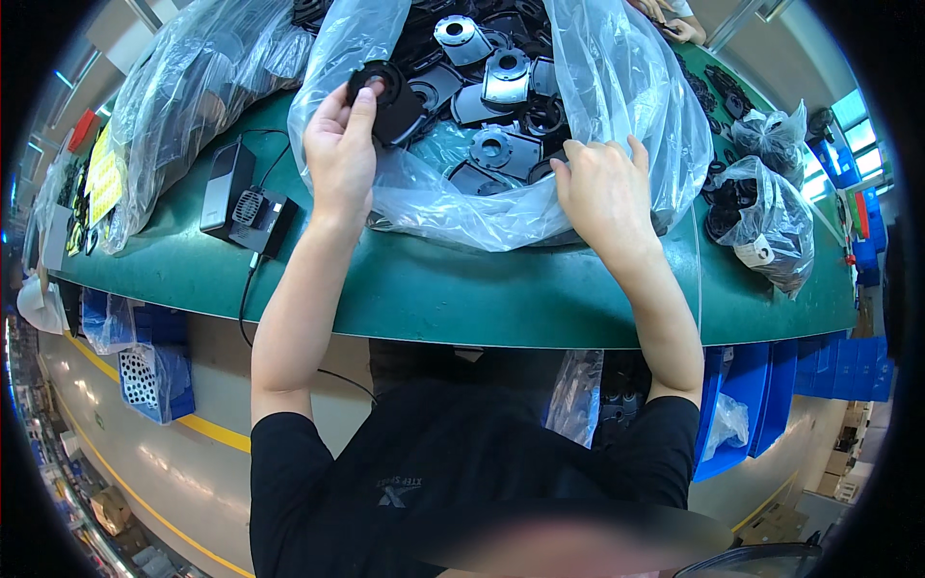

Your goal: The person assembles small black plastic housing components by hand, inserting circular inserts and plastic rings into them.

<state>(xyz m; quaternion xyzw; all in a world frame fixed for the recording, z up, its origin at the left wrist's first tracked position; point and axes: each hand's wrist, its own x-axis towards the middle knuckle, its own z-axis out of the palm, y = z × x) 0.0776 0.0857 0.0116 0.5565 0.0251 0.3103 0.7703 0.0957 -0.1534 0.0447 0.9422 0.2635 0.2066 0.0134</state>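
Observation:
My left hand [339, 159] grips a black plastic housing [397, 118] with a round ring at its end, thumb over the ring. It is held above the left rim of a large clear plastic bag [462, 217]. Inside the bag lie many similar black housings, several with silver-grey curved faces, such as one silver-grey housing [506, 77]. At the bag's near right side rests my right hand [607, 193], its fingers apart and bent over the plastic. No part shows in it, though its fingertips are partly hidden.
Left on the green table [405, 289] stand a black box-shaped device [246, 207] with a cable and another big plastic bag [222, 87]. Small bags of black parts [766, 226] lie right. Another person's hand [682, 29] shows at the far right. Blue bins [747, 414] sit below the table edge.

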